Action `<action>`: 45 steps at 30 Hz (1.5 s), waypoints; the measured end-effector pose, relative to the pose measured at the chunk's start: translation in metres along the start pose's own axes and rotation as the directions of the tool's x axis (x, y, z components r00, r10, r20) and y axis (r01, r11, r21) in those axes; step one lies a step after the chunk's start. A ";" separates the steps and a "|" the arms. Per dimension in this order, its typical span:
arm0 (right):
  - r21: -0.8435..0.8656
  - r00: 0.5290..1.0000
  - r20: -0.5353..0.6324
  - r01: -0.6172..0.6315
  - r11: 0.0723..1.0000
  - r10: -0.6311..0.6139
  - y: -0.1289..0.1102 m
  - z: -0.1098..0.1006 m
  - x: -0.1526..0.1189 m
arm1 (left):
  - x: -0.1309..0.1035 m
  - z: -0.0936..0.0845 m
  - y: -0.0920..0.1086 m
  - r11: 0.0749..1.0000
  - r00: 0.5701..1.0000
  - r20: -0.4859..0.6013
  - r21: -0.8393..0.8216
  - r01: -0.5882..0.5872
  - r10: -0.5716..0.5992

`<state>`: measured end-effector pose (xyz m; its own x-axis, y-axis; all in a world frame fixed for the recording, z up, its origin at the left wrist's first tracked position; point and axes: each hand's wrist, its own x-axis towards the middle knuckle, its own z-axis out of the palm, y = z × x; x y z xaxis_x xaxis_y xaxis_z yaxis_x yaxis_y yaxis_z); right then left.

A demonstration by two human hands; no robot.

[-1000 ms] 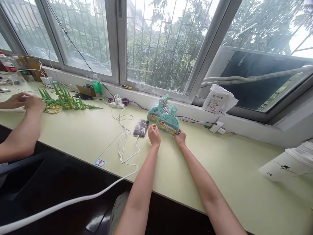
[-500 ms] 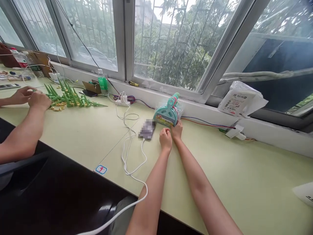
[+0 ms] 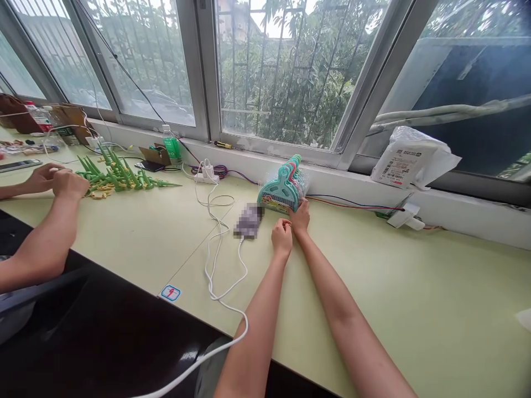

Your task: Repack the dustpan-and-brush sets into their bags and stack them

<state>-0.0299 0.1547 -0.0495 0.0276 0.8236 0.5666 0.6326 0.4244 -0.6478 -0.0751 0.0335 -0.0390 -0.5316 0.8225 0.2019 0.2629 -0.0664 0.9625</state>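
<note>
Several teal and pink plastic pieces with looped tops [image 3: 282, 188] stand in a row in clear wrap against the window ledge. At the near right corner of this stack, my right hand [image 3: 300, 217] has its fingers closed around the edge. My left hand [image 3: 282, 236] is closed just left of it, its fingertips curled in; whatever they may pinch is too small to make out. A phone with a blurred screen [image 3: 249, 221] lies left of my left hand, a white cable [image 3: 244, 271] plugged into its near end.
A co-worker's hands [image 3: 68, 182] are at a pile of green spiky pieces [image 3: 120, 174] on the left. A power strip [image 3: 206, 174], a green bottle [image 3: 171, 145] and a white package [image 3: 398, 163] lie along the window. The number tag [image 3: 170, 293] marks the table's front edge.
The view has shifted slightly. Both of my hands stay by the wrapped stack, which leans back a little more upright. The co-worker's hands remain near the green pile.
</note>
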 end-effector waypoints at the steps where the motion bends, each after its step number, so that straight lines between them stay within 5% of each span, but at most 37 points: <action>1: 0.018 1.000 -0.006 -0.006 1.000 0.006 -0.001 -0.001 0.000 | 0.000 0.000 0.000 1.000 1.000 0.002 0.001 0.002 -0.002; 9: 0.213 0.946 -0.152 -0.253 0.944 0.287 0.002 -0.026 -0.014 | 0.003 0.002 -0.002 1.000 1.000 0.013 -0.005 -0.019 0.019; 12: 0.364 0.920 0.059 -0.380 0.850 0.386 0.018 -0.055 -0.029 | 0.002 0.003 -0.002 0.997 0.997 0.038 0.035 -0.064 0.062; 16: 0.440 0.895 0.379 -0.399 0.805 0.236 0.041 -0.117 -0.062 | 0.002 0.003 -0.001 0.991 0.994 0.080 0.101 -0.086 0.078; 21: 0.413 0.861 0.479 -0.391 0.823 0.169 0.051 -0.179 -0.097 | 0.000 0.003 0.002 0.979 0.988 0.142 0.186 -0.084 0.057; 34: 0.323 0.849 0.520 -0.299 0.898 0.096 0.051 -0.179 -0.095 | -0.005 0.005 0.008 0.902 0.970 0.240 0.409 -0.136 0.037; 45: 0.273 0.846 0.528 -0.258 0.927 0.080 0.053 -0.180 -0.095 | -0.004 0.002 0.011 0.923 0.979 0.143 0.335 -0.187 0.146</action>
<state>0.1403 0.0313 -0.0461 -0.3347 0.9289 0.1588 0.3674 0.2838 -0.8857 -0.0682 0.0304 -0.0298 -0.3670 0.8763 0.3121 0.6118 -0.0254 0.7906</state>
